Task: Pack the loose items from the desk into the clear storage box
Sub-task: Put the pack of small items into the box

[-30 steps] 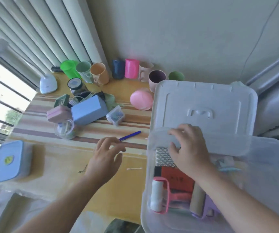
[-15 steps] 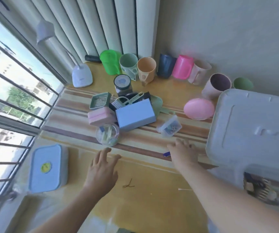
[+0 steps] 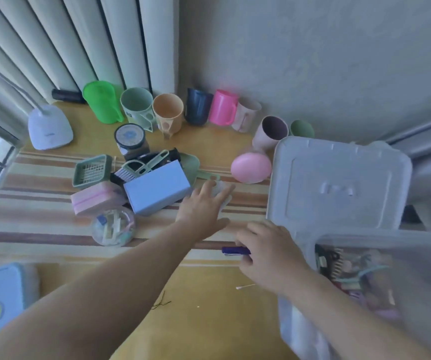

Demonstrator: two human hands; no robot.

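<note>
Two hands at work, two items in reach.

Item: small clear plastic case (image 3: 222,194), boxy and hard-walled, directly under the fingers of my left hand (image 3: 204,206). The fingers lie spread and fairly straight over it, not yet closed. To take it well I judge I should curl thumb and fingers onto opposite walls; smooth plastic may slip under a top-only touch.

Item: slim dark-blue pen (image 3: 235,250), glossy, lying on the striped cloth just at the fingertips of my right hand (image 3: 269,258). The fingers are bent round its near end; whether they actually pinch it I cannot tell. A round barrel rolls, so a firm pinch before lifting seems wise.

Destination: clear plastic storage box (image 3: 302,333), translucent and blurred, immediately right of my right wrist, already part filled. Its frosted lid (image 3: 339,183) lies beyond that hand.

Waiting left of my left hand: pale-blue rectangular cardboard box (image 3: 157,188), matte; pink soft-edged case (image 3: 97,198); clear round tub (image 3: 113,227) of small bits.
</note>
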